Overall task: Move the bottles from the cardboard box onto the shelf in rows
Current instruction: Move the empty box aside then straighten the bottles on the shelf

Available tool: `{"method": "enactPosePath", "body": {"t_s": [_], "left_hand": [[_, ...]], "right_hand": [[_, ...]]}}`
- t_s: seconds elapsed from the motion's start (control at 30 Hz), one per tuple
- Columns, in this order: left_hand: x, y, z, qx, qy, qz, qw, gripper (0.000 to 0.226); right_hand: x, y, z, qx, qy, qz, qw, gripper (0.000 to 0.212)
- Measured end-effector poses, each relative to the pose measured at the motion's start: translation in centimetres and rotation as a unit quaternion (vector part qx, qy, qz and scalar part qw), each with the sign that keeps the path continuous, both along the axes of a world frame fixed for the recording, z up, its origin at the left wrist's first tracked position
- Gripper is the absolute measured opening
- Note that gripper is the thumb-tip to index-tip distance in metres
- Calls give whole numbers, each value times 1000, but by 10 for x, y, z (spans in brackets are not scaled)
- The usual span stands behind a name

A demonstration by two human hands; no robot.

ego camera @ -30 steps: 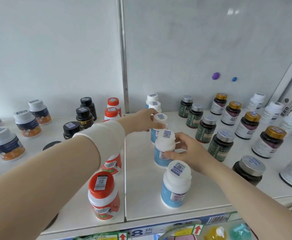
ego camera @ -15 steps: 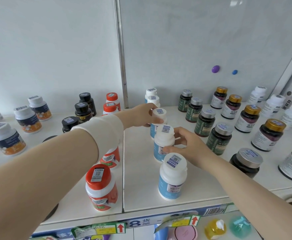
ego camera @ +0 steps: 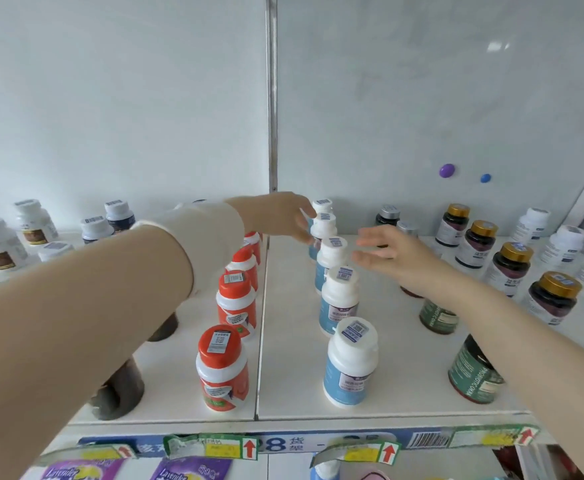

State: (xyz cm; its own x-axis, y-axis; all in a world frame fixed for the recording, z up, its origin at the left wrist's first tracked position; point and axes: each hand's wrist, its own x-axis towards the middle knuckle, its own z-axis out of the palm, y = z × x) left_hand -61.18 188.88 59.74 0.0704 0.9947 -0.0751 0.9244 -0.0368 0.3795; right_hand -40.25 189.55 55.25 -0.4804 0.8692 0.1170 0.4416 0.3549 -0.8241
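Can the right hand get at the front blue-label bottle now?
Probably yes: the right hand is open and holds nothing, and bare shelf lies between it and the front blue-label bottle.

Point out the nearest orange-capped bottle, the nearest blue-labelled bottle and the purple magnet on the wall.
nearest orange-capped bottle (ego camera: 222, 371): head view, mid-body, just below the cap.
nearest blue-labelled bottle (ego camera: 350, 363): head view, mid-body, just below the cap.
purple magnet (ego camera: 446, 170): head view, its centre.
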Motion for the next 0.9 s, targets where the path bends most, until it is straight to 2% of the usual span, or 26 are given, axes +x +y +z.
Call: {"method": "enactPosePath", "body": {"t_s": [0.13,0.33,0.47,0.63,0.7,0.77,0.9], "left_hand": [[-30,-26,28,31,92,15,995,47],[-81,-64,36,17,301,37,953,51],[-115,-73,24,9,344,31,939,50],[-134,-64,0,17,342,-23,939,50],[-134,-59,-10,26,308,-48,950,52],[-130,-53,-21,28,231,-62,971,55],[-122,-43,-36,41,90,-53,994,63]], "right_hand": [[-26,3,28,99,-126,27,987,55],[-82,-11,47,216,-307,99,921,62],[-116,-30,48,238,-378,118,887,61],[-143,-51,41,241,-454,115,850,72],[-145,-57,36,220,-440,110,864,75],[-142,-61,29,177,-419,91,886,79],[-134,-65,9,78,-321,43,943,84]]}}
